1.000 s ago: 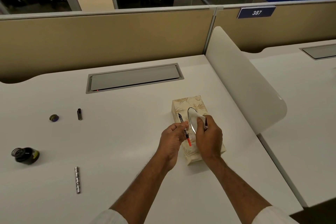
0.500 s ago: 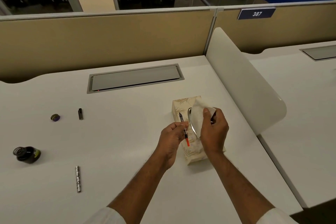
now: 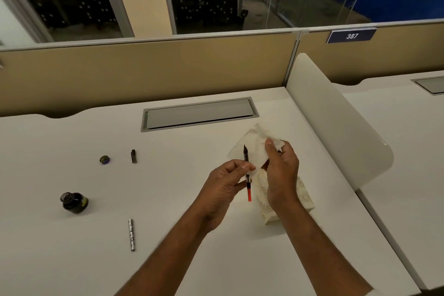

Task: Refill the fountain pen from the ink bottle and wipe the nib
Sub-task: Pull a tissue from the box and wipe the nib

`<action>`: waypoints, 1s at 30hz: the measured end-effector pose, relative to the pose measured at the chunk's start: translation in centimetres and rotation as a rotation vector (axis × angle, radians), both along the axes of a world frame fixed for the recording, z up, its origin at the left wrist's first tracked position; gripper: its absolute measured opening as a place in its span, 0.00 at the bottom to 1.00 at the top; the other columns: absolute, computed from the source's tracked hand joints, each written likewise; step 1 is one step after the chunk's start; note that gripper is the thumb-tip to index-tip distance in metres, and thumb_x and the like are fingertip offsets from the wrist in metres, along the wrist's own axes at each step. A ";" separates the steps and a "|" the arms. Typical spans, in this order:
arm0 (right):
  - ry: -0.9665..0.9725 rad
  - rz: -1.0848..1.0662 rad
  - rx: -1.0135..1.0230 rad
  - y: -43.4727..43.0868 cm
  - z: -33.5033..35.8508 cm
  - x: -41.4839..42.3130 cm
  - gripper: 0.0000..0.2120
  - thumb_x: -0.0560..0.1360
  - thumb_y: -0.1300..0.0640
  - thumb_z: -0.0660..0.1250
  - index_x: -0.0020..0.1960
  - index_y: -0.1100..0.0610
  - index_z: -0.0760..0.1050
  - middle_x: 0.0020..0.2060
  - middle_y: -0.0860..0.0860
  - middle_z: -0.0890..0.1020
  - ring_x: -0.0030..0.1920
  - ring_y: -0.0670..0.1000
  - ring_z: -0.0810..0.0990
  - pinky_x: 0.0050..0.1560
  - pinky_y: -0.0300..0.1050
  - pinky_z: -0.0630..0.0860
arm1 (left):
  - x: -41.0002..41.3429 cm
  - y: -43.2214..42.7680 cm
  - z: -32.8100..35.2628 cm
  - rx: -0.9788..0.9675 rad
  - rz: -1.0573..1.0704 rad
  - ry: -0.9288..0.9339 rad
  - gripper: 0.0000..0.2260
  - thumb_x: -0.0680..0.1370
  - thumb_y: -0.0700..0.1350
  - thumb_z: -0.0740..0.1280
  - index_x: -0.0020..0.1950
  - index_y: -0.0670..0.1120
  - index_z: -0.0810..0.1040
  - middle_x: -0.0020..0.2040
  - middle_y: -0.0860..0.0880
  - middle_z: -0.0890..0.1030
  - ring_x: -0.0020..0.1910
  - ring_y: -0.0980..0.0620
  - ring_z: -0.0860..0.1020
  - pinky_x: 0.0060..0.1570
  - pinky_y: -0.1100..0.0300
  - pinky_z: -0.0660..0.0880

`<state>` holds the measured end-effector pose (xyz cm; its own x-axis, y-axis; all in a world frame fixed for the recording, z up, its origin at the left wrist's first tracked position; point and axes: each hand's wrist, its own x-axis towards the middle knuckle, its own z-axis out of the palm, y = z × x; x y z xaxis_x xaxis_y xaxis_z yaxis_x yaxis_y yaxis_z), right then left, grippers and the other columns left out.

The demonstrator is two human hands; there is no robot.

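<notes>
Head view: left hand [image 3: 223,187] pinches pen section [image 3: 247,170], nib up, over counter [image 3: 168,199] right half. Right hand [image 3: 281,170] grips tissue [image 3: 252,144] above tissue box [image 3: 302,197], apparently readying wipe. Ink bottle [image 3: 74,202] uncapped near left edge, cap [image 3: 104,159] set aside, clear of work.

Both forearms bare, reaching forward from lower edge, converging. Left hand [image 3: 224,184]: palm turned inward toward right hand, fingers curled, thumb and forefinger pinched together at its far tip. Right hand [image 3: 282,170]: just beside left, slightly farther forward, back facing camera, thumb raised, fingers curled in pinch. Hands close, not touching.
</notes>
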<state>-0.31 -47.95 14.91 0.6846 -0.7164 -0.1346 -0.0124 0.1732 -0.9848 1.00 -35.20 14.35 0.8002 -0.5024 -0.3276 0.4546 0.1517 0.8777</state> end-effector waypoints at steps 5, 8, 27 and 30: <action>-0.071 0.085 0.152 3.6 2.4 -0.7 0.07 0.82 0.54 0.63 0.59 0.52 0.76 0.53 0.51 0.84 0.55 0.53 0.83 0.52 0.47 0.84 | -0.7 2.8 2.1 0.027 0.090 0.009 0.07 0.79 0.46 0.70 0.50 0.44 0.86 0.60 0.49 0.83 0.61 0.44 0.81 0.64 0.48 0.79; -0.125 0.144 0.218 5.4 3.6 -1.2 0.09 0.82 0.56 0.63 0.60 0.54 0.78 0.56 0.54 0.84 0.57 0.55 0.83 0.51 0.48 0.83 | -1.2 4.9 3.3 0.069 0.109 -0.049 0.10 0.79 0.48 0.70 0.53 0.43 0.86 0.61 0.48 0.81 0.60 0.44 0.82 0.64 0.51 0.79; -0.099 0.421 0.466 12.9 6.6 -2.6 0.22 0.82 0.42 0.56 0.57 0.57 0.80 0.52 0.56 0.87 0.56 0.58 0.85 0.59 0.57 0.80 | -2.9 14.9 7.6 0.268 0.131 -0.134 0.06 0.78 0.48 0.71 0.47 0.49 0.87 0.44 0.54 0.88 0.52 0.45 0.85 0.63 0.49 0.79; -0.089 0.547 0.444 13.0 6.5 -2.6 0.15 0.84 0.54 0.57 0.60 0.59 0.80 0.55 0.58 0.86 0.57 0.60 0.84 0.55 0.54 0.81 | -3.1 16.0 8.0 0.285 0.123 -0.153 0.06 0.78 0.48 0.71 0.46 0.50 0.87 0.44 0.53 0.88 0.52 0.45 0.86 0.63 0.50 0.79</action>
<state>-2.92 -34.93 21.40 0.9524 -0.1573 -0.2611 -0.1349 0.5504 -0.8239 -2.10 -19.18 22.31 0.8998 -0.3048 -0.3121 0.3077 -0.0638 0.9493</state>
